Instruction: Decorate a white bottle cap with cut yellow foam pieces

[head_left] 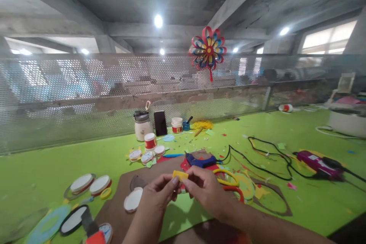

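Observation:
A small yellow piece (180, 175), paper or felt by its look, is pinched between my two hands above the work area. My left hand (161, 192) grips its left end between thumb and fingers. On its right end the thumb and fingers of my right hand (203, 188) are closed. Below the hands lie a brown board (128, 177) and a green sheet (183, 213). Just beyond my right hand rests a blue glue gun (201, 160) on red material. Yellow and red scissor-like loops (228, 177) show beside that hand, partly hidden by it.
White round lids (100, 185) lie at left. Jars, a white-lidded tub (150, 142) and a dark phone (160, 123) stand along the mesh screen (114, 84). At right are a black cable (263, 169) and a purple tool (318, 164). A paper flower (209, 49) hangs above.

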A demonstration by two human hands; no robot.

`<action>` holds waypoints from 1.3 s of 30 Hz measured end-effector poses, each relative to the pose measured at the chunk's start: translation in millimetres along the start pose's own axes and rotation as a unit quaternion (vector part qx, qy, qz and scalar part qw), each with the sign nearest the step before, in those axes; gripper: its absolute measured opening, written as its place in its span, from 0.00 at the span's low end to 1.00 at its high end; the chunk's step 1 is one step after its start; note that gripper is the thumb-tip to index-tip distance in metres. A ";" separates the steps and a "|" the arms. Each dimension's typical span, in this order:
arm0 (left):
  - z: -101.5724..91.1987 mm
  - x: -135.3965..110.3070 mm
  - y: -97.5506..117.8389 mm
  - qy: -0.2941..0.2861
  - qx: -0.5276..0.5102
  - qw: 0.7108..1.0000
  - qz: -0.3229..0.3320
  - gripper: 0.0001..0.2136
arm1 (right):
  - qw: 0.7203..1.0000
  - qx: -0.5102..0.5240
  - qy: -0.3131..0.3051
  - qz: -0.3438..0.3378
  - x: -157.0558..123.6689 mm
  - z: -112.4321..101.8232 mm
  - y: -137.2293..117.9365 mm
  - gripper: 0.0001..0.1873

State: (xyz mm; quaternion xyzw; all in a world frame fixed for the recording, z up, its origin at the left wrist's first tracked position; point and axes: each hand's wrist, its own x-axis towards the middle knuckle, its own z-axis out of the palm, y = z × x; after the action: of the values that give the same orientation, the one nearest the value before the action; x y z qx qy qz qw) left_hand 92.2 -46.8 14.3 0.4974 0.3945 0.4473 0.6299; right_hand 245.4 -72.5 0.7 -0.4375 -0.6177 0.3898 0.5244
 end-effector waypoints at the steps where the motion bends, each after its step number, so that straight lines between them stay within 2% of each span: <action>1: -0.1 -0.2 0.1 0.009 0.019 1.000 0.018 0.13 | 0.999 0.036 -0.011 0.024 0.8 0.9 -0.7 0.20; 3: -0.3 -0.5 -0.4 0.015 0.039 0.998 0.040 0.13 | 0.996 0.074 -0.024 0.046 1.9 1.6 -2.5 0.23; 6: -0.3 -0.4 -1.5 0.016 0.027 0.998 0.059 0.14 | 0.995 0.081 -0.029 0.041 3.2 -0.5 -6.6 0.25; 12: -0.8 0.6 -1.4 0.011 -0.038 0.998 0.041 0.15 | 0.997 0.053 -0.054 0.022 9.7 -4.9 -15.2 0.25; 17: -5.5 2.1 -2.5 0.042 -0.039 0.997 0.060 0.16 | 0.997 0.049 -0.052 -0.001 12.9 1.9 -18.0 0.23; 21: -6.4 1.1 -1.6 0.037 -0.063 0.995 0.068 0.15 | 0.998 0.048 -0.047 -0.018 12.3 4.0 -24.9 0.22; 30: -0.1 -15.9 9.6 0.042 0.017 0.989 0.140 0.11 | 0.995 0.076 -0.069 0.010 11.9 -2.5 -28.3 0.23; 35: 1.4 -10.9 5.9 0.023 -0.070 0.993 0.089 0.10 | 0.995 0.083 -0.063 0.004 16.5 0.5 -27.3 0.23; 39: 4.7 -8.7 9.6 0.049 -0.110 0.991 0.057 0.11 | 0.993 0.075 -0.080 0.036 19.5 -4.2 -25.0 0.22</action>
State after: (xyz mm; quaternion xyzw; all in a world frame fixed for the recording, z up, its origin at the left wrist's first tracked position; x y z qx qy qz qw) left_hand 92.4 -55.4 25.1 0.4240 0.3443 0.5475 0.6340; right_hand 244.9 -61.7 30.8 -0.3864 -0.6105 0.4873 0.4904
